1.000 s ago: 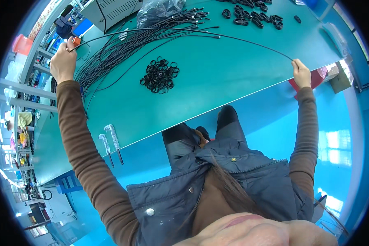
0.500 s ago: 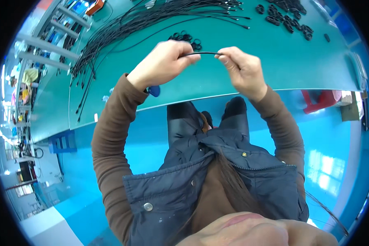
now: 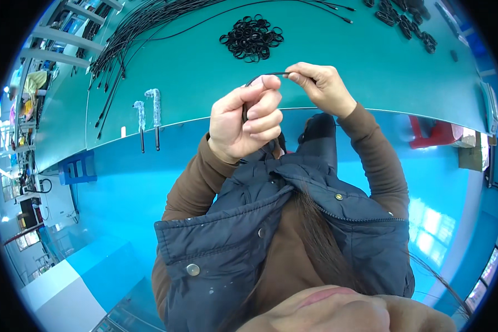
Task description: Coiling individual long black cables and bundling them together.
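Note:
A thin black cable (image 3: 272,73) arches between my two hands above the front edge of the green table. My left hand (image 3: 247,117) has its fingers curled round the cable, and part of the cable shows within its grasp. To the right, my right hand (image 3: 320,86) pinches the cable between thumb and fingertips. The cable's ends are hidden in the hands. Beyond them on the table lies a heap of small black rings (image 3: 253,37).
Long black cables (image 3: 144,27) with plugs spread over the far left of the green table (image 3: 193,72). Coiled black cables (image 3: 406,22) lie far right. Two tools with wrapped handles (image 3: 156,110) overhang the front edge. A red stool (image 3: 423,135) stands below right.
My left hand has come toward me and turned, its fingers now curled with the cable bent round in them. My right hand has shifted slightly left. The ring heap and wrapped tools are uncovered.

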Motion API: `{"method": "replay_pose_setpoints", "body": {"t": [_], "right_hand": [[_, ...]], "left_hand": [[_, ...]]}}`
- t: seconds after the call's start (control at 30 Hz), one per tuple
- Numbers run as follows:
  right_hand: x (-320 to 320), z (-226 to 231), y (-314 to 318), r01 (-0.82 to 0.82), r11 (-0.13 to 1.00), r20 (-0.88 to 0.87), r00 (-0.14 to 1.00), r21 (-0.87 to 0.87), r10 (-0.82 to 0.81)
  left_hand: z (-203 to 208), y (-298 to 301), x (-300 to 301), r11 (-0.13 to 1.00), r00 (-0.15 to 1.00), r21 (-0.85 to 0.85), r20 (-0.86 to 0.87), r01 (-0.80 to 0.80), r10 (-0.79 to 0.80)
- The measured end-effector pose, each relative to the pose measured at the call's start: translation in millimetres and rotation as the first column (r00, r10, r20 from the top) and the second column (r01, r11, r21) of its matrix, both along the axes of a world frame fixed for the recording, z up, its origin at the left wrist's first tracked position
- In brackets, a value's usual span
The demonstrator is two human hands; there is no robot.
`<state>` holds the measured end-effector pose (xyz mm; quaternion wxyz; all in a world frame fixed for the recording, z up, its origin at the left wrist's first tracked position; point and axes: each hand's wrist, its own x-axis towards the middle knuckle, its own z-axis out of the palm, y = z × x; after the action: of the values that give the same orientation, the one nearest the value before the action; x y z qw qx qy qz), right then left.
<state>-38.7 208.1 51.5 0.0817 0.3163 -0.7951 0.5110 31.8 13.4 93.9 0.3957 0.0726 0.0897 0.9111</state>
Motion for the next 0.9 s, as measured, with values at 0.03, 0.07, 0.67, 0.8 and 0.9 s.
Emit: {"method": "replay_pose_setpoints", "body": {"t": [0.03,0.07,0.67,0.8,0.9], "right_hand": [[2,-4,0,0.005,1.000,0.016,1.000,0.009,-0.006],[3,-7,1,0.011,1.000,0.031,0.999,0.018,-0.012],[23,-17,-2,-0.115,0.993,0.145,0.982,-0.039,0.120],[62,-20,5,-0.204,0.961,0.152,0.972,0.186,0.177],[65,19,19,-0.318,0.882,0.235,0.940,0.347,0.246]], "left_hand": [[3,1,2,0.999,0.996,-0.011,0.067,-0.053,0.053],[4,2,5,0.994,0.985,-0.026,0.133,-0.104,0.107],[-2,12,-1,1.000,0.941,0.010,-0.337,-0.020,0.022],[-16,-12,-40,0.716,0.661,-0.268,-0.665,-0.645,0.346],[-37,-23,-46,0.435,0.482,-0.393,-0.869,-0.810,0.111]]}}
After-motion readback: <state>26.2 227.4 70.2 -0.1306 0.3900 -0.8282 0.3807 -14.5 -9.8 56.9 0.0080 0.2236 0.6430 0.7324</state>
